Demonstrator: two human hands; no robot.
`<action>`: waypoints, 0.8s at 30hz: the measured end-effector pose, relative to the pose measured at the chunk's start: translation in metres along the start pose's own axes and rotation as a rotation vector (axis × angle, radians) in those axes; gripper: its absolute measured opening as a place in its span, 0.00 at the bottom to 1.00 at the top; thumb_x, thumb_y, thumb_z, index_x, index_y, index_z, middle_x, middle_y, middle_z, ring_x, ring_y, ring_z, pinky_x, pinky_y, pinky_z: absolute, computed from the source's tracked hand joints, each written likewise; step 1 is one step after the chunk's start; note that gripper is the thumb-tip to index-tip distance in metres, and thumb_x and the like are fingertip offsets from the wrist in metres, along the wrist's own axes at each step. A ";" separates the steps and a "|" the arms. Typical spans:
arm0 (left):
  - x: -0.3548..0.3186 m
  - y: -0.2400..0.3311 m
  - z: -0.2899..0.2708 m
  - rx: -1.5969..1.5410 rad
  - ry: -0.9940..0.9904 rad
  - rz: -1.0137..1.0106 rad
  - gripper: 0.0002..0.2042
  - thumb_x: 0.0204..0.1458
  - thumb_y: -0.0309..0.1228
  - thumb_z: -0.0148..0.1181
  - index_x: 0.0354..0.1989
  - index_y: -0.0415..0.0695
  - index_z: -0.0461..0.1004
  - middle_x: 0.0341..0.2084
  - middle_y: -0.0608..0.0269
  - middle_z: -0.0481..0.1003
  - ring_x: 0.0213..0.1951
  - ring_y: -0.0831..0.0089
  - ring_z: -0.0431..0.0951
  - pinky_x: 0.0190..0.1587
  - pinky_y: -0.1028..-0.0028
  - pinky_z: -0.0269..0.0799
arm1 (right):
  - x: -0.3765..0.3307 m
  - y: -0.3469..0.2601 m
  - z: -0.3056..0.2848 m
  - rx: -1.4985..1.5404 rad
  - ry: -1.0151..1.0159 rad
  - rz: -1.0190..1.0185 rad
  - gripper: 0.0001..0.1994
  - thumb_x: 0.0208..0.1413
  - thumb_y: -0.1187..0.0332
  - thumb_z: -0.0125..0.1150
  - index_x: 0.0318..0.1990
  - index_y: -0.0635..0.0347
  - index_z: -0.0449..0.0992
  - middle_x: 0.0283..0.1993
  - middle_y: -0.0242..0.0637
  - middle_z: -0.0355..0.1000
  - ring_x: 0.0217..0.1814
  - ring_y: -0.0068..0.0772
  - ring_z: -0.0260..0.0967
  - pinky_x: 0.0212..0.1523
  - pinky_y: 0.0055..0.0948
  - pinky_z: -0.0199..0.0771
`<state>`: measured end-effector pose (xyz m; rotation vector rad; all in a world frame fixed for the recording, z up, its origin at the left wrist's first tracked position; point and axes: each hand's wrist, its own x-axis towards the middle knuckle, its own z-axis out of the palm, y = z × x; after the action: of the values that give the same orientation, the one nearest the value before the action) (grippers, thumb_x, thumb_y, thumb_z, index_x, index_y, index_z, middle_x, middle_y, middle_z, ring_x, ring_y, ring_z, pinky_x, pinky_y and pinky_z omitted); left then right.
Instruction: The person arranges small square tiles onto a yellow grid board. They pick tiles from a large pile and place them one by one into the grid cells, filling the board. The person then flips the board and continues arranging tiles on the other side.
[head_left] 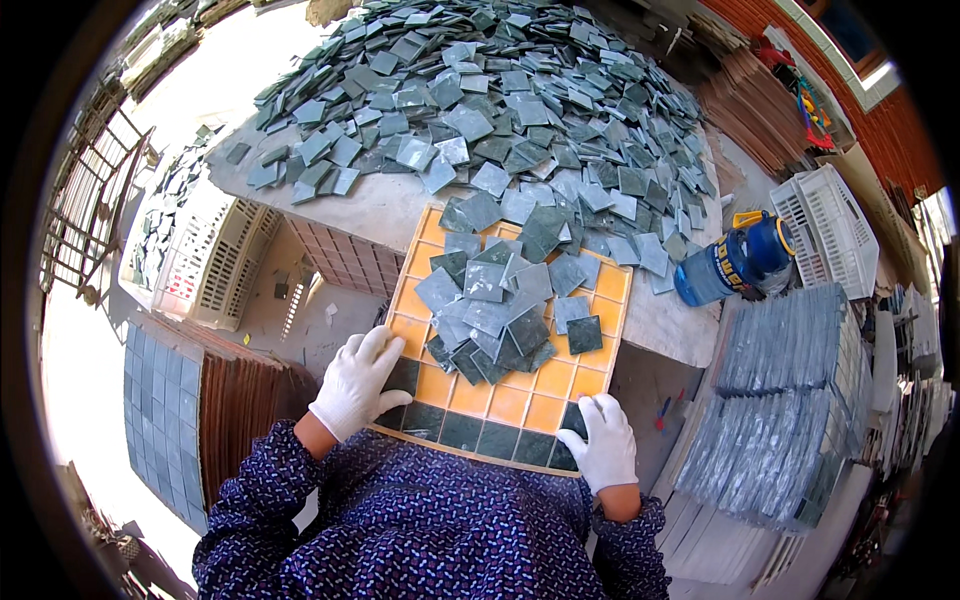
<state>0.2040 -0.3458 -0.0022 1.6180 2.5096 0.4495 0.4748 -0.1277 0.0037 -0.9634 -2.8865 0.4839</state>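
Orange grid tray (545, 385) lies on the near table edge, its near row filled with dark green tiles (462, 430); left hand (358, 385) rests flat on the left corner tile, right hand (605, 440) presses the right end, both hands open, gripping nothing. Risk: loose tile heap (495, 310) mid-tray may slide into seated tiles and unseat them.

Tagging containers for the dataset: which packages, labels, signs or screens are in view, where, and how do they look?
Blue jug: lies on the table's right edge, dark blue body, yellow handle, yellow label band.
White crate: right of the jug, slatted plastic, rectangular.
White crate: left, below the table, with a reddish patch on its side.
No signs or screens.
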 end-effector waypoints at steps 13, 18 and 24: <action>0.000 0.004 0.020 0.055 0.099 -0.139 0.33 0.43 0.47 0.65 0.59 0.49 0.66 0.58 0.51 0.59 0.55 0.49 0.62 0.56 0.56 0.62 | 0.099 -0.039 0.028 0.170 0.175 -0.068 0.30 0.46 0.56 0.68 0.54 0.64 0.67 0.49 0.48 0.69 0.44 0.47 0.72 0.45 0.39 0.73; 0.041 0.046 0.013 -0.078 0.164 0.110 0.32 0.38 0.43 0.68 0.54 0.45 0.69 0.52 0.59 0.66 0.50 0.56 0.67 0.52 0.61 0.66 | 0.100 -0.023 0.015 0.437 0.165 0.071 0.28 0.42 0.61 0.69 0.52 0.60 0.69 0.43 0.43 0.69 0.36 0.37 0.70 0.40 0.34 0.73; 0.093 0.082 0.039 -0.025 0.049 0.290 0.27 0.38 0.38 0.68 0.49 0.43 0.70 0.46 0.61 0.68 0.43 0.64 0.69 0.47 0.66 0.68 | 0.048 0.005 -0.021 0.297 -0.106 -0.047 0.29 0.40 0.66 0.70 0.53 0.56 0.69 0.50 0.41 0.67 0.36 0.38 0.71 0.41 0.34 0.75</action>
<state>0.2467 -0.2232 -0.0084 1.9923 2.2976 0.5530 0.4428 -0.0895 0.0199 -0.8438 -2.8057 0.9536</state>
